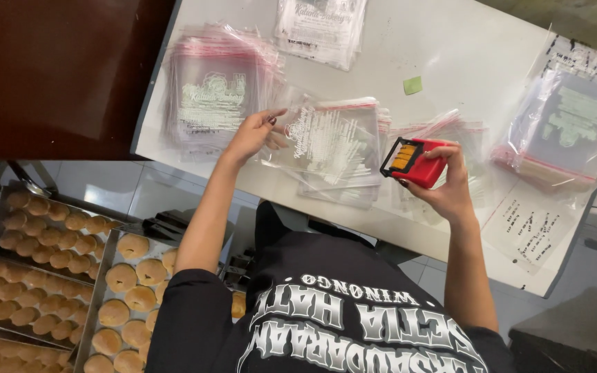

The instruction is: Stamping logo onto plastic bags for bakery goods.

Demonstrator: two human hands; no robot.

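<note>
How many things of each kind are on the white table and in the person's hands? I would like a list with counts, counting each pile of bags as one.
Piles of clear printed bags on the white table: 5
Single clear bag in the left hand: 1
Red stamp in the right hand: 1
Green paper scrap: 1
Total: 8

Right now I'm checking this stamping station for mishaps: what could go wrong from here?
The left hand pinches only one edge of the clear bag, so it may slide or crease under the red stamper in the right hand, smearing the print. The loose bag stacks overlap near the white table's edge and could slip off, possibly toward the trays of buns below.
</note>
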